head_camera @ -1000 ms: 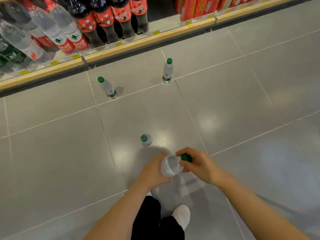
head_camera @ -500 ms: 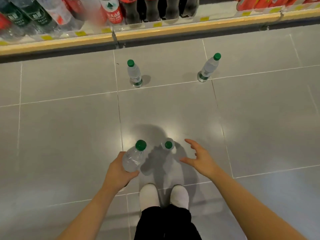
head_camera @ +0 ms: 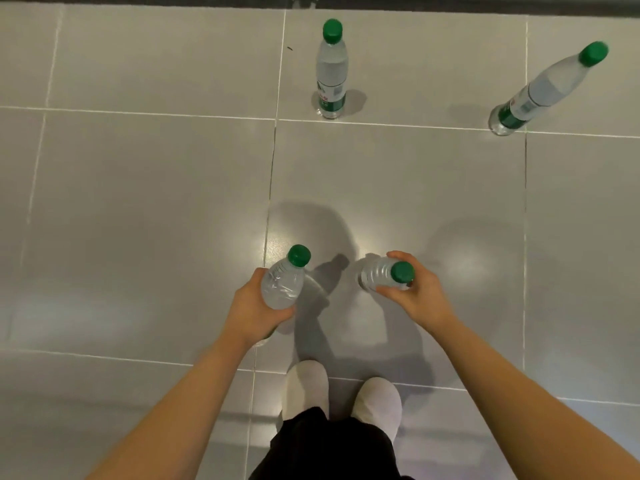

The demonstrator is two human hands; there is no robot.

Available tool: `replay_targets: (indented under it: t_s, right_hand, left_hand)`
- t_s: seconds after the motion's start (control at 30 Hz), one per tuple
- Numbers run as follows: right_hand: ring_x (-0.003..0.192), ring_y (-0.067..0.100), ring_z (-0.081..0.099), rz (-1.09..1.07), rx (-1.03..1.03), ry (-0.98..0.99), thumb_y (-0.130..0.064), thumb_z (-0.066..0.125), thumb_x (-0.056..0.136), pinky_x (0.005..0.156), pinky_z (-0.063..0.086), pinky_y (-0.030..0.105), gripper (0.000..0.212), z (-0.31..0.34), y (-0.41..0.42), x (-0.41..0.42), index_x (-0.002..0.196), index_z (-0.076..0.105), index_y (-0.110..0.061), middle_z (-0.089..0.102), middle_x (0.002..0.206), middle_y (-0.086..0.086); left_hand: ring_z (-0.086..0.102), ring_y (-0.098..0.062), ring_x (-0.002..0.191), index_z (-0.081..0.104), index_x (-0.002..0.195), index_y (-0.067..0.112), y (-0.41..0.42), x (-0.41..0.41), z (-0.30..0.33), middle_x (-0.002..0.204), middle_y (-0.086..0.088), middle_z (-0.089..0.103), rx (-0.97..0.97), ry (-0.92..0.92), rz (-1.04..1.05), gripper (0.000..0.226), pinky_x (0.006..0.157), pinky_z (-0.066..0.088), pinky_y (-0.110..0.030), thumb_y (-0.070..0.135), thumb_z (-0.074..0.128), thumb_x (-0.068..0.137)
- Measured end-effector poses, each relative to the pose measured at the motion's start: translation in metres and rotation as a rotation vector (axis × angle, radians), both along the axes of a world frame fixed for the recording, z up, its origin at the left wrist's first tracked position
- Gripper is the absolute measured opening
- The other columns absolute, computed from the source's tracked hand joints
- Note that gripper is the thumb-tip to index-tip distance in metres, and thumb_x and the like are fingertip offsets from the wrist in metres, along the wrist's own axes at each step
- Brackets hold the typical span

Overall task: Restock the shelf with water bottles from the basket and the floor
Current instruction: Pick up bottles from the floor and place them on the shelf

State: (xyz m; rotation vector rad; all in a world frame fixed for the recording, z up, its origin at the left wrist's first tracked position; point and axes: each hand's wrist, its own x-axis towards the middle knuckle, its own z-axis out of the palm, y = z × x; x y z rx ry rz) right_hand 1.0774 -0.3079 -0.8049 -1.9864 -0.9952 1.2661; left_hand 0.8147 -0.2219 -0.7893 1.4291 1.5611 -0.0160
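A: Water bottles, four in view. The left hand [head_camera: 254,308] holds one [head_camera: 284,284] by its lower body, fingers curled round it, green cap pointing up and away. Same hold as half a second ago.

B: And the right hand?

A: That is the change. Half a second ago the right hand [head_camera: 414,294] was spread above the bottle standing by the feet, touching nothing. Now its grip has closed on that bottle [head_camera: 379,273] near the neck, thumb on one side and fingers on the other, just below the green cap. The bottle leans toward the hand; whether its base has left the floor [head_camera: 138,220] I cannot tell, since the hand and bottle hide it.

B: Where are the other two?

A: Upright on the grey tiles, farther out. One [head_camera: 331,69] stands straight ahead, just beyond a grout line. The other [head_camera: 545,90] is off to the right, well apart from the first, and looks slanted only because of the wide lens. Neither is touched.

B: Did the shelf stay in frame?

A: No. Earlier the yellow-edged shelf with its rows of drinks ran along the top. Now only a dark strip [head_camera: 450,1] shows at the upper edge, because the view has tipped down.

B: Anything nearer?

A: White shoes [head_camera: 341,396] side by side under the two held bottles, with dark trousers [head_camera: 329,448] at the bottom edge.
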Motion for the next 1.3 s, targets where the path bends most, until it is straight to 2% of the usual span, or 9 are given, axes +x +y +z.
replay_targets:
  t_s: [0.1,0.23,0.37,0.63,0.83,0.97,1.1,1.2,1.3]
  right_hand:
    - [0.097,0.017,0.057,-0.018,-0.024,0.017,-0.011,0.079,0.070,0.081,0.045,0.014,0.051,0.057,0.006,0.002,0.112,0.054,-0.022,0.060,0.104,-0.003]
    - [0.092,0.017,0.057,-0.041,-0.046,0.031,-0.006,0.080,0.068,0.071,0.045,0.003,0.052,0.189,0.023,0.009,0.114,0.057,-0.014,0.061,0.101,0.000]
    - [0.098,0.020,0.058,-0.021,-0.020,0.078,-0.004,0.079,0.068,0.089,0.050,0.028,0.055,0.337,0.050,0.013,0.117,0.056,-0.012,0.061,0.106,0.004]
    - [0.100,0.018,0.056,0.131,0.186,-0.072,-0.019,0.078,0.072,0.088,0.046,0.033,0.054,0.562,0.095,-0.004,0.120,0.053,-0.013,0.058,0.109,-0.001]
    - [0.099,0.015,0.058,0.235,0.357,-0.128,-0.024,0.075,0.075,0.082,0.042,0.027,0.049,0.685,0.135,-0.033,0.118,0.053,-0.018,0.061,0.109,-0.003]
    - [0.102,0.017,0.058,0.295,0.448,-0.204,-0.028,0.073,0.076,0.082,0.046,0.032,0.046,0.741,0.170,-0.064,0.115,0.050,-0.025,0.060,0.110,-0.006]
    - [0.104,0.015,0.052,0.380,0.534,-0.310,-0.040,0.069,0.078,0.084,0.043,0.032,0.059,0.800,0.217,-0.111,0.128,0.040,-0.029,0.053,0.113,-0.009]
    - [0.106,0.017,0.051,0.425,0.584,-0.365,-0.044,0.065,0.080,0.085,0.043,0.034,0.068,0.846,0.264,-0.158,0.136,0.030,-0.028,0.050,0.115,-0.008]
    - [0.111,0.017,0.048,0.416,0.654,-0.359,-0.044,0.064,0.081,0.091,0.042,0.035,0.068,0.881,0.310,-0.212,0.136,0.028,-0.030,0.048,0.120,-0.010]
  left_hand:
    - [0.060,-0.020,0.082,0.048,0.102,0.024,0.008,-0.004,0.054,0.090,0.001,0.063,0.027,0.005,0.023,0.054,0.062,0.042,-0.020,0.018,0.083,0.062]
    - [0.059,-0.023,0.087,0.050,0.111,0.018,0.020,-0.009,0.179,0.096,-0.003,0.061,0.046,-0.005,0.034,0.060,0.072,0.045,-0.028,0.016,0.084,0.061]
    - [0.057,-0.024,0.088,0.049,0.115,0.014,0.034,-0.010,0.318,0.100,-0.004,0.061,0.112,-0.032,0.093,0.064,0.078,0.051,-0.036,0.018,0.085,0.062]
    - [0.053,-0.017,0.086,0.048,0.106,0.017,0.047,-0.018,0.523,0.095,0.001,0.055,0.322,-0.216,0.251,0.053,0.073,0.040,-0.026,0.012,0.082,0.066]
    - [0.057,-0.024,0.094,0.050,0.105,0.017,0.083,-0.064,0.641,0.102,-0.005,0.059,0.497,-0.225,0.322,0.055,0.075,0.043,-0.031,0.020,0.084,0.062]
    - [0.054,-0.019,0.095,0.051,0.112,0.016,0.112,-0.101,0.705,0.101,0.000,0.057,0.638,-0.224,0.311,0.058,0.073,0.041,-0.029,0.019,0.083,0.064]
    - [0.057,-0.019,0.098,0.055,0.111,0.018,0.154,-0.155,0.758,0.105,-0.001,0.062,0.748,-0.237,0.303,0.057,0.074,0.047,-0.031,0.028,0.085,0.063]
    - [0.056,-0.022,0.107,0.051,0.125,0.016,0.196,-0.205,0.795,0.116,-0.003,0.061,0.823,-0.206,0.288,0.074,0.083,0.050,-0.035,0.034,0.085,0.061]
    - [0.055,-0.019,0.106,0.052,0.122,0.017,0.237,-0.254,0.831,0.112,0.001,0.060,0.921,-0.223,0.271,0.069,0.079,0.046,-0.032,0.034,0.084,0.063]
